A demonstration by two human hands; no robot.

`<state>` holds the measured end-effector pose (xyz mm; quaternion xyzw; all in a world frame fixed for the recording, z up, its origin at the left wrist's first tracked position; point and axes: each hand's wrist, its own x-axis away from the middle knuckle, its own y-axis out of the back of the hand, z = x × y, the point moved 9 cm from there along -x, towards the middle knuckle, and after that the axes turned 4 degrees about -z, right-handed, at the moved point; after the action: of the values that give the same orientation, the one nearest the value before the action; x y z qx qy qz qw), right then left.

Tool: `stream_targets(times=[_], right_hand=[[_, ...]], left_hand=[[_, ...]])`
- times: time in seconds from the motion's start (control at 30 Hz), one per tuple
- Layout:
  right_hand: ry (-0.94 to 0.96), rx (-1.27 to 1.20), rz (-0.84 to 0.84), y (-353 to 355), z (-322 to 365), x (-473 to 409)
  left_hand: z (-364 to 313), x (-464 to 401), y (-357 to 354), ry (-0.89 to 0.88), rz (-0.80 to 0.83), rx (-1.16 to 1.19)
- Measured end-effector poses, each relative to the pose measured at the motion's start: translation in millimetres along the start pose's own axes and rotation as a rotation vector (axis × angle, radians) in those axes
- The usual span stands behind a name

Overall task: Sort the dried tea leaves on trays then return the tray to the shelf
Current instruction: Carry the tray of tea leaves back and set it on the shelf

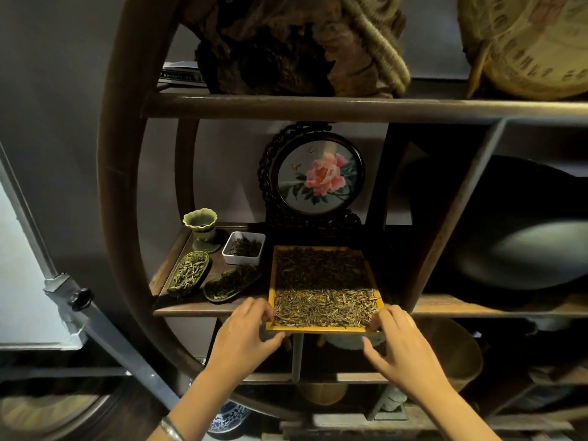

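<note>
A yellow rectangular tray (271,292) filled with dried tea leaves (323,283) rests on the dark wooden shelf (197,308), its near end sticking out past the shelf's front edge. My left hand (245,332) grips the tray's near left corner, fingers on the rim and thumb under it. My right hand (394,335) holds the near right corner the same way. The far half of the leaves lies in shadow.
Left of the tray on the same shelf stand a white square dish of tea (243,248), two leaf-shaped dishes of tea (189,273) (230,283) and a green vase (202,227). A round framed peony picture (319,176) stands right behind the tray. A vertical shelf post (445,224) rises at its right.
</note>
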<state>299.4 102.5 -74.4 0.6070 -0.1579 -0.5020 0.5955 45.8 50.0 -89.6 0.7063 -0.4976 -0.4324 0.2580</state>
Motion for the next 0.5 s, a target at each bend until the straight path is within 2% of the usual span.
stream_targets(times=[0.17,0.5], right_hand=[[-0.09,-0.053,-0.005,-7,-8,-4],[-0.084,-0.031,-0.047,-8,-9,-27]], left_hand=[[7,2,-2,0.059,-0.018,0.024],[16,-18,-4,0.108,-0.055,0.002]])
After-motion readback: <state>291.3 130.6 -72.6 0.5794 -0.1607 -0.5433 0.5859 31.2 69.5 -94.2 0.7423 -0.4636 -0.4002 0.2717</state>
